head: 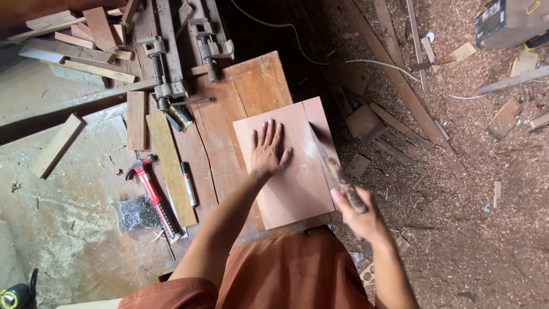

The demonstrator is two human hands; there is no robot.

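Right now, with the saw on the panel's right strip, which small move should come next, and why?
Probably another short saw stroke along the same line. The left hand lies flat on the pinkish panel, pinning it, and the right hand grips the handsaw, its blade angled across the panel's right side.

A flat, pinkish-brown rectangular board (pixel 291 189) is laid on the end of a reddish wooden bench, its long sides running away from the person and its right-hand part overhanging the bench edge. It is pinned under the left hand (pixel 267 151), which is pressed palm-down with fingers spread on the board's upper middle. A hand saw (pixel 334 171) with a pale, motion-blurred blade is gripped by its wooden handle in the right hand (pixel 361 213), just off the board's near right corner. From that grip the blade is slanted up and to the left, across the board's right-hand strip, where a lengthwise line is seen.
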